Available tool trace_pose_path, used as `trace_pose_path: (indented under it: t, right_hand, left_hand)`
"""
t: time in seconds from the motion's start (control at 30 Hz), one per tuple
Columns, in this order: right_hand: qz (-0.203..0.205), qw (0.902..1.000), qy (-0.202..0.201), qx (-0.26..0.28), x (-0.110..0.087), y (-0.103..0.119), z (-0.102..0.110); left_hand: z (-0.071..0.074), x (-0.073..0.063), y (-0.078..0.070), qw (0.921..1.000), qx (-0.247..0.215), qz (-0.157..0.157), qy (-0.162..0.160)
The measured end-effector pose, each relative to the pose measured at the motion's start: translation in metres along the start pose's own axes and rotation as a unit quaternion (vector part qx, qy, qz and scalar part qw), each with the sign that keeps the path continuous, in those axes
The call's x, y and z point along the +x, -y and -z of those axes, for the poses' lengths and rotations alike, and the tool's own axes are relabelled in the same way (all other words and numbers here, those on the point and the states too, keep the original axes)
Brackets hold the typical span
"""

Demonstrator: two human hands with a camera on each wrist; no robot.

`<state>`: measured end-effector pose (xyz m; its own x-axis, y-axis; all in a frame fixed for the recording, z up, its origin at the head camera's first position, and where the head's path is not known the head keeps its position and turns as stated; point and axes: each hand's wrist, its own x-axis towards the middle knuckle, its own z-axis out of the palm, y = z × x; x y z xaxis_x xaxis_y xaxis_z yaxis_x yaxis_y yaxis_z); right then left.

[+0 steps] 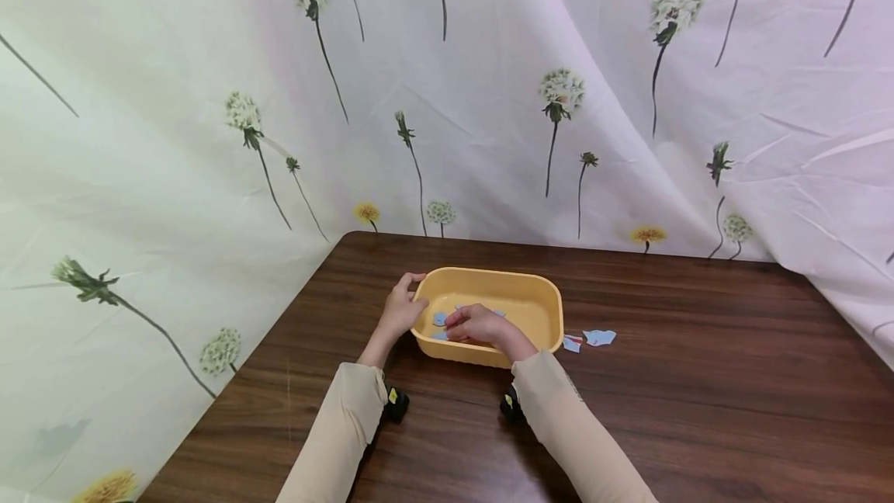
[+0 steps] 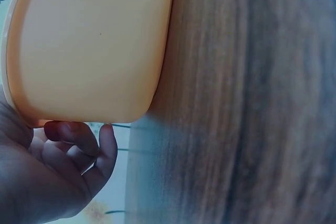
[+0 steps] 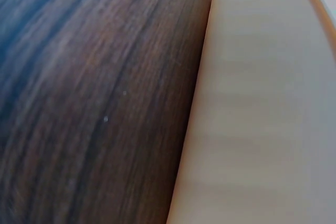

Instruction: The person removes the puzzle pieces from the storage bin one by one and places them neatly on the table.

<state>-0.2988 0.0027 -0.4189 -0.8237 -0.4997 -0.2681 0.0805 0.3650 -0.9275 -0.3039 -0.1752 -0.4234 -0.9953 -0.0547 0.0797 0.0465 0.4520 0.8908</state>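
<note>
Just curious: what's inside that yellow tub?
Pale blue scraps lie in the tub, and the right hand reaches in. The hand hides whatever lies under it.

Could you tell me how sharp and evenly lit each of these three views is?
Head view: sharp, soft even light, curved wide-angle edges. Left wrist view: yellow tub clear, table blurred. Right wrist view: too close, tub wall and wood grain both soft.

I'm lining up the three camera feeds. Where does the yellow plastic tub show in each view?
Head: yellow tub at centre, on the table, both hands at it.
Left wrist: its outer wall fills the upper left.
Right wrist: its outer wall fills the right side.
Shared landmark: the dark wooden table.
</note>
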Motion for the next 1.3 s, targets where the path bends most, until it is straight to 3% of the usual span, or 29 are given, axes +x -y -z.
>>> trace_pose_path:
  t: [0.2, 0.53, 0.9, 1.13, 1.3]
  right_hand:
    - [-0.005, 0.9998, -0.013, -0.013, 0.0002, 0.0005, -0.0005]
    - [0.026, 0.9976, -0.033, -0.054, 0.0015, 0.0001, -0.0009]
    - [0.046, 0.9970, -0.053, 0.031, -0.0014, 0.0003, -0.0020]
    - [0.094, 0.9882, -0.099, 0.071, -0.0025, -0.0011, 0.0003]
    - [0.102, 0.9832, -0.121, 0.092, -0.0061, -0.0014, 0.0031]
  left_hand:
    - [0.0011, -0.0012, -0.0014, 1.0000, -0.004, -0.003, 0.000]
    - [0.0018, 0.0030, 0.0009, 1.0000, -0.006, 0.003, 0.001]
    - [0.0020, 0.0017, 0.0007, 0.9999, -0.013, -0.005, 0.002]
    - [0.0026, 0.0008, 0.0014, 1.0000, 0.004, -0.001, 0.006]
    - [0.0024, -0.0003, 0.0012, 1.0000, 0.001, -0.002, 0.008]
